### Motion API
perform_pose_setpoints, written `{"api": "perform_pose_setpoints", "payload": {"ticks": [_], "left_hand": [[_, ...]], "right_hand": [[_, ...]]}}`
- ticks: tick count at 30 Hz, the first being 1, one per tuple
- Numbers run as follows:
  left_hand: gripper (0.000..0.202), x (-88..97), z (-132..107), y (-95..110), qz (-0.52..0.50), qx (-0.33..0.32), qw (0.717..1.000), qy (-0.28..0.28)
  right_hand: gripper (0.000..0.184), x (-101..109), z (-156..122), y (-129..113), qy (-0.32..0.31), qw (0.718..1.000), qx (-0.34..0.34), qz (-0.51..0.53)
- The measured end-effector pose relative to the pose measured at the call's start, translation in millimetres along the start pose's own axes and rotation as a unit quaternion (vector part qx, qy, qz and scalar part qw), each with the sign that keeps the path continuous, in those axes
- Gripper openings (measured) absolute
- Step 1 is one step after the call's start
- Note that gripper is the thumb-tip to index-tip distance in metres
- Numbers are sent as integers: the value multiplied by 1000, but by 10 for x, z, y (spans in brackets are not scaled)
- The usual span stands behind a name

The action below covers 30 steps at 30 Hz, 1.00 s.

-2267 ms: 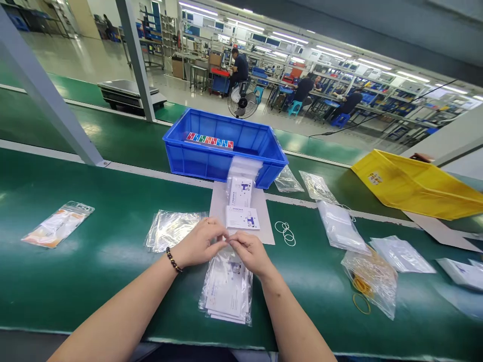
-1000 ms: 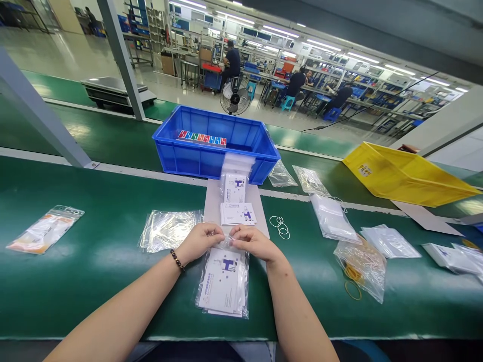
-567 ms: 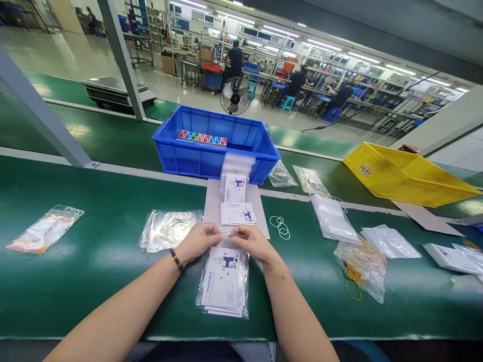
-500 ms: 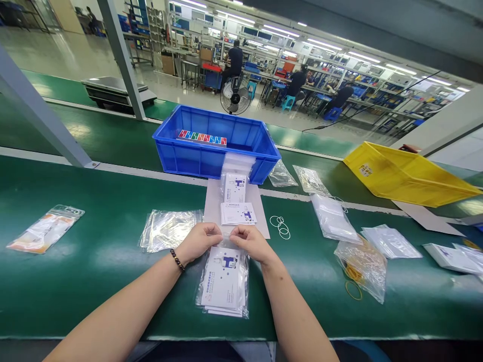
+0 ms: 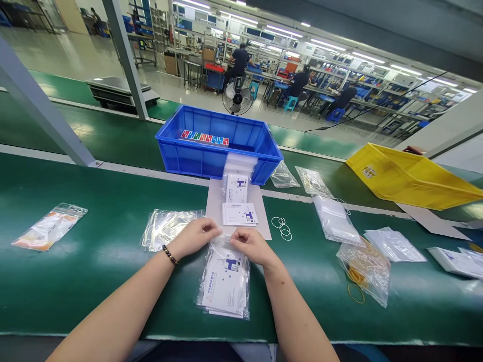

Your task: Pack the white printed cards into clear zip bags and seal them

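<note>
A clear plastic bag (image 5: 203, 296) with a white printed leaflet (image 5: 222, 286) inside lies flat in front of me, on top of several similar ones. At its upper left edge my left hand (image 5: 194, 237) is closed in a pinch, thumb against fingers. My right hand (image 5: 252, 246) grips the top edge on the other side, fingers curled. Just beyond my fingertips sits a small stack of white printed leaflets (image 5: 239, 214) on a grey cardboard sheet (image 5: 216, 201). Behind that, another bagged leaflet (image 5: 237, 188) leans toward the blue bin.
A blue bin (image 5: 215, 160) holding a colourful printed strip stands at the back. Flat clear bags (image 5: 169, 229) lie left, beside a printed pouch (image 5: 51, 226). To the right are white rubber bands (image 5: 282, 230), stacked bags (image 5: 335, 218), a bag of yellow bands (image 5: 368, 271) and a yellow bin (image 5: 407, 176).
My left hand has shifted slightly up and left along the bag's top edge, a little farther from my right hand. The bag stays in nearly the same place.
</note>
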<state>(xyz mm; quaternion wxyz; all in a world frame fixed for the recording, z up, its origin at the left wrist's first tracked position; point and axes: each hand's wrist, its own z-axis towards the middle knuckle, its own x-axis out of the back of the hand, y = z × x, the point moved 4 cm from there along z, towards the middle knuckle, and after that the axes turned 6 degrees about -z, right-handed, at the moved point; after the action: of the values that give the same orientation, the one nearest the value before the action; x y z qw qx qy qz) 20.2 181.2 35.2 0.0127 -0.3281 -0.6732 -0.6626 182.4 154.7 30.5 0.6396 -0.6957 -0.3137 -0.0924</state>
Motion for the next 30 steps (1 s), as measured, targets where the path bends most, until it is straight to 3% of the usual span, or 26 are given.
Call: {"api": "perform_pose_setpoints", "payload": {"ticks": [2,4,6,8,15,21,24,26,28,30], "left_hand": [[34,192,21,-105,147,56,987,38],[32,332,35,-231,271,124,954,32],[24,397,46,-326,333,163,929,3],[19,409,54,-366,348,171,922,-14],[18,375,57,-340,330,157,931,-15],[17,357,57,-246,307,129,943,1],[16,234,21,-98,226,79,971,3],[16,105,-15,-12,166,38,985,-10],[16,-15,-44,33,122,9,992,-27],[17,-82,-51,42,70,-8,997,-22]], "right_hand": [[6,37,13,24,28,999,2,-20],[6,81,25,41,87,995,6,-48],[7,103,31,50,137,988,7,-64],[6,94,35,44,159,985,8,-62],[13,50,35,-44,200,978,50,-44],[16,48,34,-53,224,973,47,-23],[13,-53,40,-73,200,978,56,13],[23,-168,55,-76,163,985,54,23],[30,-254,60,-75,161,985,59,-20],[29,-288,47,-90,199,971,92,-98]]}}
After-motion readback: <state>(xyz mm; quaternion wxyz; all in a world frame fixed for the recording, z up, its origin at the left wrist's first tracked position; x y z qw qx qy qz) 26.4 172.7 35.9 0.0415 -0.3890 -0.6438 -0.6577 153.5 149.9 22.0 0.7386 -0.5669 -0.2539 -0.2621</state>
